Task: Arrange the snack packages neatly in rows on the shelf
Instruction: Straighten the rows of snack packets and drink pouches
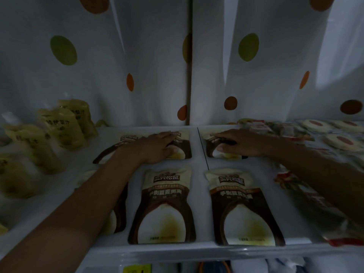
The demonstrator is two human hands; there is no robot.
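Several brown-and-cream snack packages lie flat on the white shelf. Two front ones, a left package and a right package, lie side by side near the shelf's front edge. In the back row, my left hand rests flat on a package, fingers spread over its top. My right hand lies on another back package, thumb pressed to its front. A further package is partly hidden under my left forearm.
Yellow pouches stand in a row at the left. Round white-and-red packs and red-printed clear bags fill the right side. A dotted white curtain hangs behind. The front lip carries a yellow label below.
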